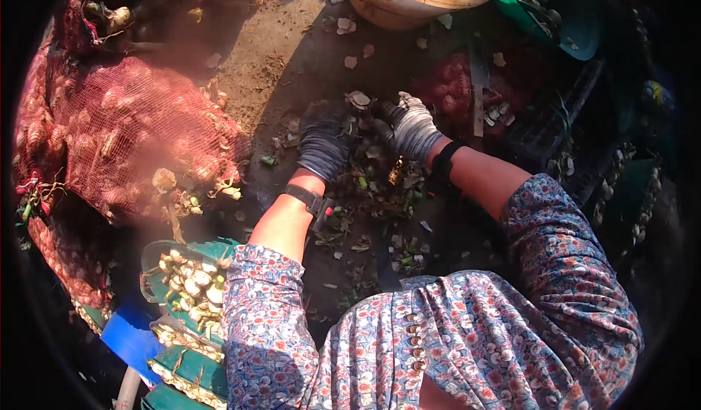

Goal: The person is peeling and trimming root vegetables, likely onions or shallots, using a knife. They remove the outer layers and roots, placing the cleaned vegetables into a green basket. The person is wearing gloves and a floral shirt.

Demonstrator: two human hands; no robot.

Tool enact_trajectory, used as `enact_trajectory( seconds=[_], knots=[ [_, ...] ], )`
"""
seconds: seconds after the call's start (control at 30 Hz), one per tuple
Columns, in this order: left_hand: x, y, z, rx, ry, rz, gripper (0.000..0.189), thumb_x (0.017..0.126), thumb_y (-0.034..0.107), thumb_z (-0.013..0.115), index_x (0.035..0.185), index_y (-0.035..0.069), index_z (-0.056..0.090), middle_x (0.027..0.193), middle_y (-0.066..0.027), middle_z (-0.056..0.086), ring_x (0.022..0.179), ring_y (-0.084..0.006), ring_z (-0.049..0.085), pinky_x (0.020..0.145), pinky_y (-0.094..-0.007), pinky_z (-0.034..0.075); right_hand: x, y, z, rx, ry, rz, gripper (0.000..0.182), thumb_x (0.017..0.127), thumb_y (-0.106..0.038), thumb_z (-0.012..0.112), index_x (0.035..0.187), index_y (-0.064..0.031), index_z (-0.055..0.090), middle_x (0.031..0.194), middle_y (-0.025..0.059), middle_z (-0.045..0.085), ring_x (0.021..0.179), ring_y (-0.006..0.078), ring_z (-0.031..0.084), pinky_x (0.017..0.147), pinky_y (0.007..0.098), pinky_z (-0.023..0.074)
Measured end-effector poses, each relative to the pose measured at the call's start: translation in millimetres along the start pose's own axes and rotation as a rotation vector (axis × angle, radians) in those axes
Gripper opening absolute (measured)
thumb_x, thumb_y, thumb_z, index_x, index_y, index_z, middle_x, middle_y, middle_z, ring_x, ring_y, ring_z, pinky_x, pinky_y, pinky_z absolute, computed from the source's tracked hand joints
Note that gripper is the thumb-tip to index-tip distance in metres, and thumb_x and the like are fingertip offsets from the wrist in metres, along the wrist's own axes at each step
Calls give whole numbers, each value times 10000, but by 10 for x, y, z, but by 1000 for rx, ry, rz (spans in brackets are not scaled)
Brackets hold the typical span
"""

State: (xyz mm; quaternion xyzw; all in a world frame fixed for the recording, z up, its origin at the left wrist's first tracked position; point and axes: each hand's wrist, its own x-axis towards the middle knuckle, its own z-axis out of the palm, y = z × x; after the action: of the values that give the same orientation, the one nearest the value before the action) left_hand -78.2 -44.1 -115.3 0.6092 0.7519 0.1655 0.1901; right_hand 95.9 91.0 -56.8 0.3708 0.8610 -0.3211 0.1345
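Note:
Both hands wear grey-striped knit gloves and reach low over the dark ground in front of me. My left hand (327, 139) is in shade, its fingers too dark to make out. My right hand (409, 122), partly sunlit, has its fingers bent toward the left one. Pale papery skins (358, 100) lie between the two hands at fingertip height; whether either hand grips them is unclear. Beneath and nearer to me spreads a litter of dry peelings and green leaf scraps (405, 204). Each wrist bears a black strap.
Red mesh sacks of garlic bulbs (142, 136) stand at left. A pale tub (394, 5) of bulbs is at the top, beside a green container (523, 13). Lower left are a green container (150, 289) of trimmed garlic pieces and a blue container (131, 336). A dark crate (575, 103) stands at right.

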Motion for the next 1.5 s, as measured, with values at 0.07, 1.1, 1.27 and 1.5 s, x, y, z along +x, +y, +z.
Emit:
enact_trajectory(
  seconds=[0.07,1.1,1.27,1.5],
  knots=[
    [-235,-47,-91,15,303,-67,430,903,227,580,1319,121,603,1318,-168,599,1242,-367,532,1117,-495,343,-455,253,106,91,287,33,412,912,-333,623,1257,-107,629,1245,194,579,1146,356,585,996,450,480],
    [738,4372,-749,-977,303,246,416,942,289,624,1293,66,605,1336,-203,576,1250,-376,531,1100,-454,387,-2803,1455,-2486,1254,926,533,679,936,-626,547,1398,-129,541,1339,159,598,1164,285,622,987,372,512],
    [365,3244,-261,-499,432,-49,523,949,367,606,1401,117,522,1439,-236,468,1351,-389,424,1142,-466,332,-2766,1405,-2094,-132,1013,823,615,910,-491,635,1403,-139,532,1427,235,495,1316,369,489,1098,408,393],
    [-1123,1098,-165,-392,302,-1328,580,1002,471,478,1450,103,453,1490,-239,425,1388,-394,375,1124,-465,345,-1656,429,-74,765,173,352,499,979,-400,583,1334,-52,547,1188,185,676,1160,315,624,1010,369,457]
  ],
)
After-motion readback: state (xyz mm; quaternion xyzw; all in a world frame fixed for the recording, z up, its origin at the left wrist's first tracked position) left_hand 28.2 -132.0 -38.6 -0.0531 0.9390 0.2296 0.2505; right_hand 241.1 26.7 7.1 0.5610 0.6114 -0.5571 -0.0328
